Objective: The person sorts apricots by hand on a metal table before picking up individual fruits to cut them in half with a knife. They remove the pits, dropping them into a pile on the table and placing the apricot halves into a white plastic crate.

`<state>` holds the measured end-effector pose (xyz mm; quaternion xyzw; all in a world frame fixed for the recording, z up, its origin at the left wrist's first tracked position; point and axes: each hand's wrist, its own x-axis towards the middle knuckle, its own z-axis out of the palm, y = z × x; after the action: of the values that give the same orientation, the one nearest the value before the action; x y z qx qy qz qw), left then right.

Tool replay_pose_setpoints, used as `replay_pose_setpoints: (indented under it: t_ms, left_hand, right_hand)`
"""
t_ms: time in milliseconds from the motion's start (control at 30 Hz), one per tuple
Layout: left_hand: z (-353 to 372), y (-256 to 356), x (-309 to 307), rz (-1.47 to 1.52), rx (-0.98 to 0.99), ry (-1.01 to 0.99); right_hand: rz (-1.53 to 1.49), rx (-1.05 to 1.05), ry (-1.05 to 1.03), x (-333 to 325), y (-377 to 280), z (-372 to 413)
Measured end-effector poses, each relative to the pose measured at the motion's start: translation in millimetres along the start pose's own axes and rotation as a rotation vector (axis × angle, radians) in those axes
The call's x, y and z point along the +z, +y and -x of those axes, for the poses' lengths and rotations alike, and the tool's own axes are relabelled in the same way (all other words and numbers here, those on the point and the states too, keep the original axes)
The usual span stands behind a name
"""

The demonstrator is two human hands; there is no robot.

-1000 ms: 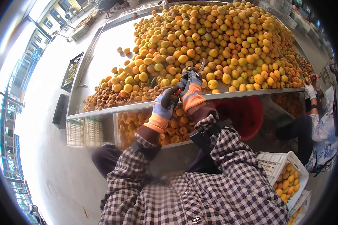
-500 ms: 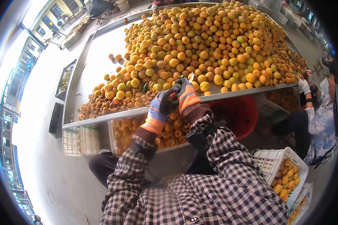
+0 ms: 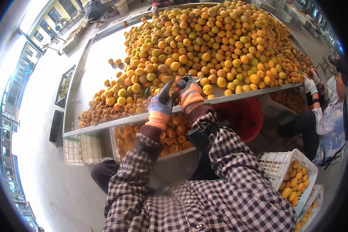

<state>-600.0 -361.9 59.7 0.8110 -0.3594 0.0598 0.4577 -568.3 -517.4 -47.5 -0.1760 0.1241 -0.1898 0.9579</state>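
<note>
A heap of yellow-orange apricots (image 3: 220, 50) covers much of the metal-edged table (image 3: 75, 104). My right hand (image 3: 190, 92), in an orange glove with dark fingers, is closed on a small knife (image 3: 199, 79). The knife's curved blade points up and right, and a bit of red handle shows by the fingers. Just left of it, my left hand (image 3: 161, 106), gloved in orange and purple, has its dark index finger and thumb apart. No fruit shows in it. Brown apricot pits (image 3: 104, 113) lie along the near edge. Below is a crate of halved apricots (image 3: 174, 135).
A red tub (image 3: 245, 118) stands under the table. At right are a white crate of whole apricots (image 3: 274, 166) and a co-worker (image 3: 328, 131) with white gloves at the table edge. Black crates (image 3: 57, 125) and white crates (image 3: 73, 149) stand at left.
My left hand has drawn away from the right hand and its fingers have parted. My right hand stays closed on the knife. The view has shifted slightly.
</note>
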Motion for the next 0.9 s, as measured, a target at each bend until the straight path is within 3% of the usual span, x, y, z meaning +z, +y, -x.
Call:
replay_pose_setpoints:
  t_ms: [67,100,133,200,233,267,333,367,400,467,500,567,667,700,800,867,900]
  left_hand:
    - [-5,-2,-1,0.043,-0.400,-0.068]
    - [-4,-20,6,-0.001,-0.344,-0.062]
    - [-4,-40,12,-0.004,-0.339,-0.063]
    - [-6,-58,14,0.133,-0.403,0.048]
    - [-8,-82,15,0.357,-0.499,0.002]
    - [-2,-108,8,-0.026,0.041,-0.026]
    - [3,-78,-13,0.196,-0.233,-0.016]
    - [7,-59,-30,0.285,-0.392,-0.100]
    - [12,-75,-35,0.249,-0.250,-0.123]
    - [36,-84,-42,0.190,-0.140,-0.228]
    - [47,-74,-45,0.193,-0.143,-0.229]
    - [56,-52,-48,0.210,-0.161,-0.223]
    - [49,-33,-56,0.114,-0.079,-0.078]
    - [47,-39,-56,0.057,-0.068,-0.053]
    - [37,-43,-51,0.114,-0.039,-0.031]
    - [30,-40,-40,0.232,-0.068,-0.045]
    - [23,-24,-36,0.201,-0.053,-0.028]
  right_hand:
    - [0.087,-0.118,0.154,0,4,-11]
    - [0.497,-0.354,0.215,13,-1,7]
    - [0.493,-0.358,0.214,30,-14,13]
    - [0.414,-0.286,0.628,75,-48,34]
    - [0.397,-0.278,0.637,93,-64,43]
    - [0.550,-0.723,0.473,49,-58,-1]
    - [0.913,-0.472,0.375,75,-86,35]
    - [1.327,-0.572,0.353,59,-91,21]
    - [1.677,-0.443,0.330,59,-101,29]
    - [1.997,-0.241,0.285,65,-107,50]
    - [2.000,-0.236,0.286,66,-106,56]
    - [2.320,0.093,0.243,71,-102,60]
    - [2.349,0.045,0.209,64,-94,62]
    - [2.316,-0.070,0.268,63,-90,63]
    - [2.108,-0.037,0.228,72,-98,69]
    - [2.028,-0.123,0.177,67,-93,65]
    - [1.929,-0.153,0.036,69,-90,64]
